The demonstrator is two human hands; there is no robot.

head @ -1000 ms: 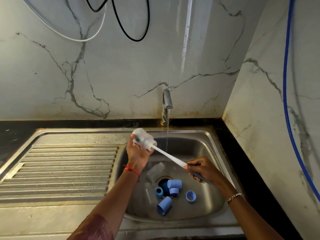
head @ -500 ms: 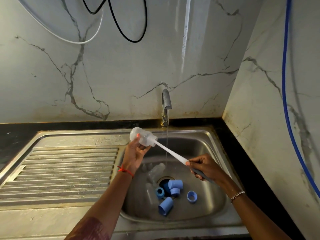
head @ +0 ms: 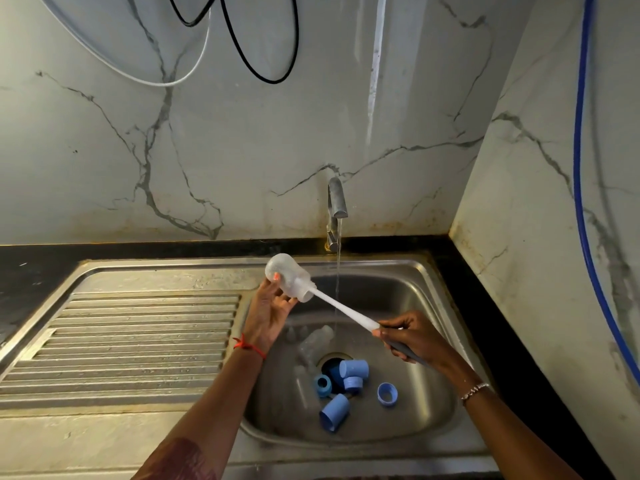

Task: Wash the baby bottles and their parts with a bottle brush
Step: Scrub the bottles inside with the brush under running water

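Observation:
My left hand [head: 268,315] grips a clear baby bottle [head: 289,277] tilted over the left rim of the sink basin, mouth facing lower right. The white bottle brush [head: 341,310] goes into that mouth; its head is hidden inside the bottle. My right hand [head: 410,336] holds the brush by its grey handle end. On the basin floor lie several blue caps and rings [head: 353,370] around the drain, and clear bottles [head: 313,341] lie beside them.
The tap [head: 336,206] runs a thin stream into the steel sink [head: 433,341]. A ribbed drainboard [head: 131,341] lies to the left, with black counter behind. Marble walls close the back and right, with hanging cables and a blue hose [head: 578,168].
My left hand has loosened around the bottle, now holding it more with the fingertips, and the bottle shows more. The brush has slid slightly outward. The parts in the basin have not moved.

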